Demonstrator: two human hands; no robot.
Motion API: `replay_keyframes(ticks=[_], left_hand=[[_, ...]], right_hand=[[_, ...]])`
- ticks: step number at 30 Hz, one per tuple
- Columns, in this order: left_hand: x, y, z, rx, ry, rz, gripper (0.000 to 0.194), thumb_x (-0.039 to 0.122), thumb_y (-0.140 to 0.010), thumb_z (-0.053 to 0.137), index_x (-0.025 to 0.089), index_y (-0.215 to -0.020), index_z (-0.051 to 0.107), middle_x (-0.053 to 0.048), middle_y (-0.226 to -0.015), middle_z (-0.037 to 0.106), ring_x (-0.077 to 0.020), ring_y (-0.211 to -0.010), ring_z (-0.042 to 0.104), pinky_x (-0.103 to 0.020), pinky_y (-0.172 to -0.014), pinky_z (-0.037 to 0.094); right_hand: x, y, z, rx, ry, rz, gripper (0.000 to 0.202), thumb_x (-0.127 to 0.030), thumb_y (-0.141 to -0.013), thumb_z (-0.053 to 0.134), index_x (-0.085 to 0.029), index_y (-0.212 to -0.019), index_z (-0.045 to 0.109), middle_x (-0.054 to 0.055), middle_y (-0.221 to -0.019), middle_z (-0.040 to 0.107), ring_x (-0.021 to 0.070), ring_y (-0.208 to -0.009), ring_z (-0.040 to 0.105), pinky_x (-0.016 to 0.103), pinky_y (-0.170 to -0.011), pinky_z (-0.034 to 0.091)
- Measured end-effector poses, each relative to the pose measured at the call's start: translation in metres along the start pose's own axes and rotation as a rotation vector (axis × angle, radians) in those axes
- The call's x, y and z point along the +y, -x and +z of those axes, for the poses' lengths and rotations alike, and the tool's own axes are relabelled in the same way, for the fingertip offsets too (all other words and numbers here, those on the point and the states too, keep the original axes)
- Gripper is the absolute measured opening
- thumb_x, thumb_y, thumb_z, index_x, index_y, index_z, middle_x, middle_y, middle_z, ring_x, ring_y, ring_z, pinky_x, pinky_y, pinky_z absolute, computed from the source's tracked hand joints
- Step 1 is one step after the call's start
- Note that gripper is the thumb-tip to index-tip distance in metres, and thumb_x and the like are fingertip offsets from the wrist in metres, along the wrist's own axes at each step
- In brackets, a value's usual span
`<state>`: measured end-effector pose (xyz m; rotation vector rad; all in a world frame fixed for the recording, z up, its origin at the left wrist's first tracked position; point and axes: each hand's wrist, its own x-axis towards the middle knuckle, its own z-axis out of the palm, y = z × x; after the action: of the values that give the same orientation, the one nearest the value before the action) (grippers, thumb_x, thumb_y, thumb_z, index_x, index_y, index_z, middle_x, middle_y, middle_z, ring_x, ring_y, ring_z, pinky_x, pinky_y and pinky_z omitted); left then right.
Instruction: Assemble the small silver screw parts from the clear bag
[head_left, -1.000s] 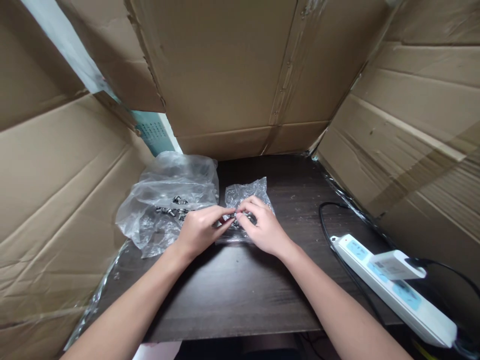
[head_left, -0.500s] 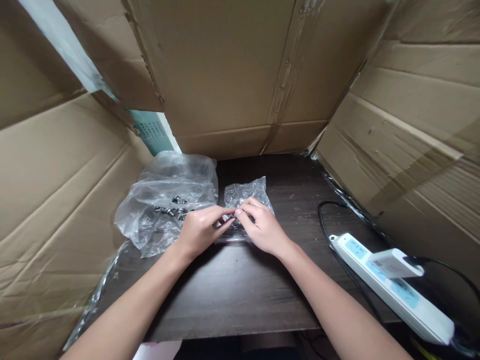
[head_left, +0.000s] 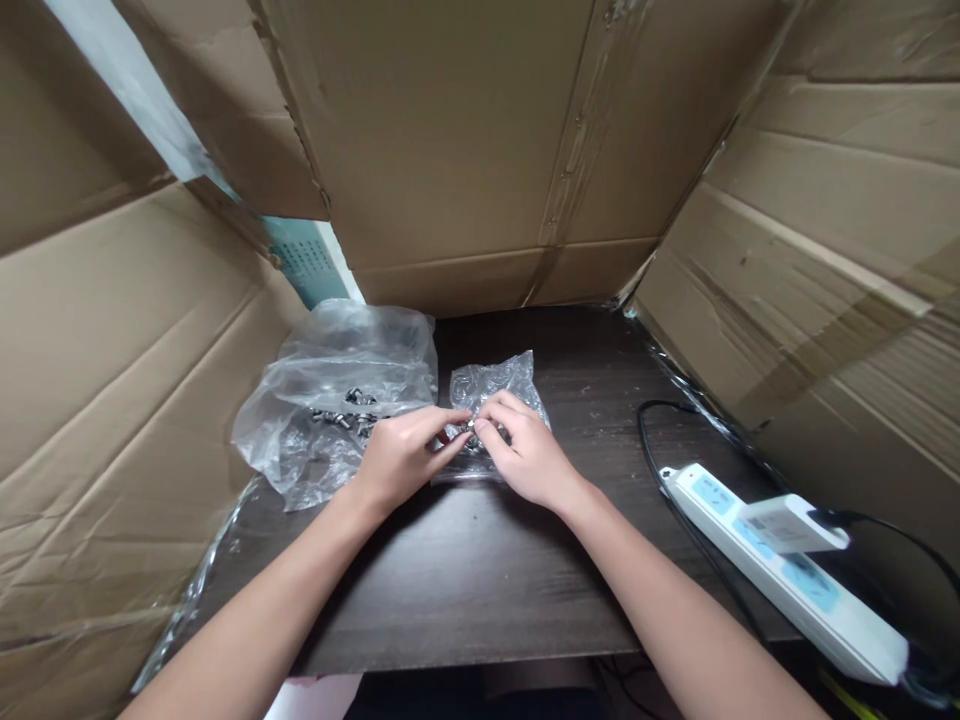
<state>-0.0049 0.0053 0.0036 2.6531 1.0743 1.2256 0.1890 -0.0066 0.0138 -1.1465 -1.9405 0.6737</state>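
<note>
The left hand (head_left: 401, 455) is pinching one side of a small metal piece (head_left: 470, 425) between thumb and forefinger, while the right hand (head_left: 529, 455) is gripping it from the other side, its thumb and fingers closing in near the left fingertips. The piece is sitting between the two hands, just above the smaller clear bag (head_left: 495, 380), where more metal bits (head_left: 474, 443) are showing below the fingers. How far the handling of this one piece is getting is hard to judge: the fingertips are covering most of it, and whether it is a single part or several joined ones cannot be told. To the left, a loose heap of metal parts (head_left: 349, 415) is lying at the larger plastic bag (head_left: 352, 345), out of both hands' grip; which of these parts are finished, if any, the view is not showing. Both bags are resting on the dark table (head_left: 465, 580). Farther right, a white power strip (head_left: 787, 600) is lying at a slant with a white plug-in adapter (head_left: 787, 525) on it, a black cable (head_left: 643, 440) is curving alongside, and cardboard panels (head_left: 450, 150) are enclosing the far side and both flanks.
</note>
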Motion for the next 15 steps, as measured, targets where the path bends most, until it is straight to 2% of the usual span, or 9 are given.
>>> replay_keyframes(ticks=[5,10,13,15], left_hand=[[0.0011,-0.0008,0.0003,0.002,-0.007,-0.02,0.02,0.029,-0.096,0.063,0.017,-0.109,0.07,-0.004,-0.089,0.076,-0.0115,-0.066,0.069,-0.021,-0.061,0.054],[0.0007,-0.001,-0.0005,-0.005,0.021,-0.001,0.018,0.027,-0.095,0.063,0.016,-0.108,0.07,-0.005,-0.088,0.075,-0.0114,-0.066,0.068,-0.02,-0.061,0.054],[0.0017,-0.0018,-0.0011,-0.03,0.055,0.013,0.017,0.024,-0.096,0.062,0.015,-0.108,0.07,-0.005,-0.09,0.075,-0.0111,-0.067,0.068,-0.021,-0.063,0.055],[0.0024,-0.0023,-0.0013,-0.039,0.058,0.017,0.016,0.024,-0.096,0.061,0.016,-0.107,0.07,-0.005,-0.089,0.075,-0.011,-0.066,0.067,-0.021,-0.064,0.055]], right_hand=[[-0.0031,-0.0007,-0.0032,0.068,-0.001,-0.053,0.011,-0.015,-0.093,0.05,-0.021,-0.088,0.058,0.005,-0.099,0.058,0.019,-0.094,0.058,0.033,-0.085,0.047],[-0.003,-0.0012,-0.007,0.097,0.017,-0.039,0.012,-0.01,-0.085,0.053,-0.021,-0.089,0.055,0.003,-0.095,0.058,0.0193,-0.092,0.057,0.033,-0.084,0.045],[-0.0016,-0.0011,-0.0042,0.054,0.03,-0.007,0.007,-0.019,-0.092,0.053,-0.021,-0.086,0.056,0.004,-0.096,0.058,0.0196,-0.094,0.056,0.035,-0.086,0.045],[-0.001,-0.0005,-0.0021,0.029,0.055,-0.001,0.021,-0.024,-0.098,0.047,-0.021,-0.078,0.055,0.005,-0.094,0.058,0.0197,-0.093,0.056,0.036,-0.087,0.045]])
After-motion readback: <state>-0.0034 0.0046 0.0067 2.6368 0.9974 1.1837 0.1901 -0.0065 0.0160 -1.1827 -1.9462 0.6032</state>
